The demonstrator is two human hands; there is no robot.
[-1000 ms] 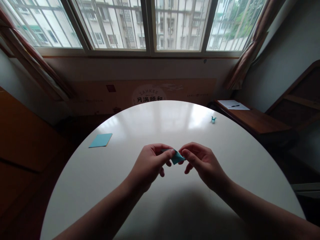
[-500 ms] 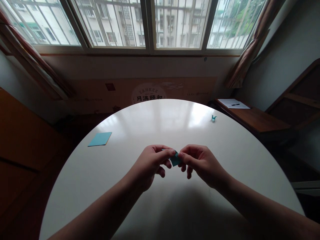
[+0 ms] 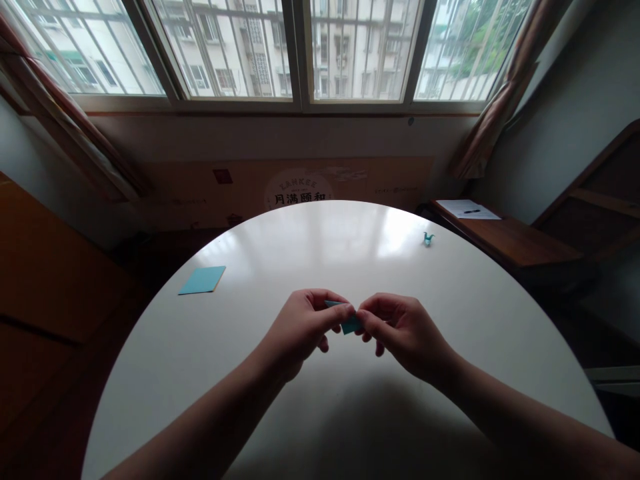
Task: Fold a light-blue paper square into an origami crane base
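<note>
Over the middle of the round white table (image 3: 165,360), my left hand (image 3: 300,330) and my right hand (image 3: 400,330) meet fingertip to fingertip. Both pinch a small folded piece of teal paper (image 3: 349,325), held just above the tabletop. Most of that paper is hidden by my thumbs and forefingers. A flat square sheet of teal paper (image 3: 202,281) lies on the table's left side, well away from my hands. A tiny folded teal paper figure (image 3: 428,238) stands at the far right of the table.
A dark wooden side table (image 3: 510,241) stands to the right with a white sheet (image 3: 467,209) and a pen on it. A printed cardboard panel (image 3: 300,190) leans under the window behind the table. Wooden furniture flanks both sides.
My fingertips have closed in toward each other, so less of the folded teal paper shows between them than a second ago. The hands stay over the same spot.
</note>
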